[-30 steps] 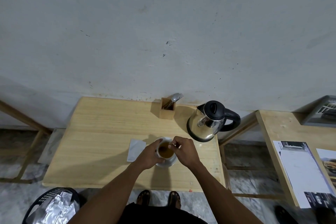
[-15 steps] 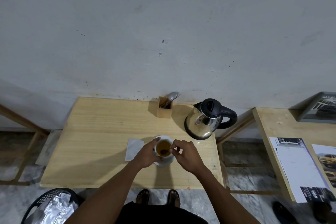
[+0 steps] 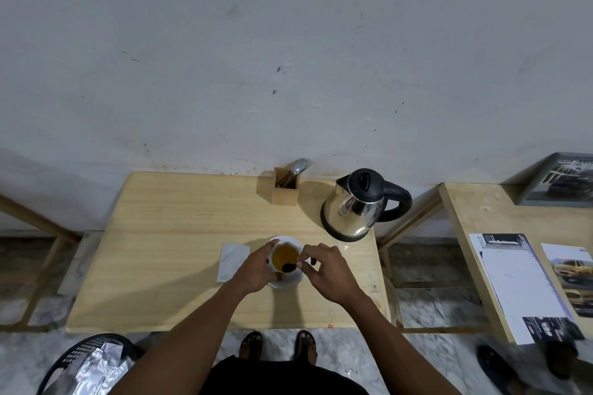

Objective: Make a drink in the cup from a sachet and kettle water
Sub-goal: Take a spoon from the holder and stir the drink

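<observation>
Cup (image 3: 284,256) of amber liquid on a saucer (image 3: 288,282) near the table (image 3: 167,234) front edge. Left hand (image 3: 255,269), at the cup's 9 o'clock, curls around its wall. Right hand (image 3: 327,269), at 3 o'clock, has its fingertips pinched together at the rim; what they hold cannot be told. A dark lump sits in the liquid. Kettle (image 3: 359,205) stands at 1 o'clock, a white paper (image 3: 231,261) at 9 o'clock.

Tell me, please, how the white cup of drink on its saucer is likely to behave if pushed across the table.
The cup looks well filled with amber liquid, so a push would probably slosh it. It sits on a smooth saucer and may skid or rattle. Being apparently ceramic, it is likely stiff and breakable; the left hand steadies it.
</observation>
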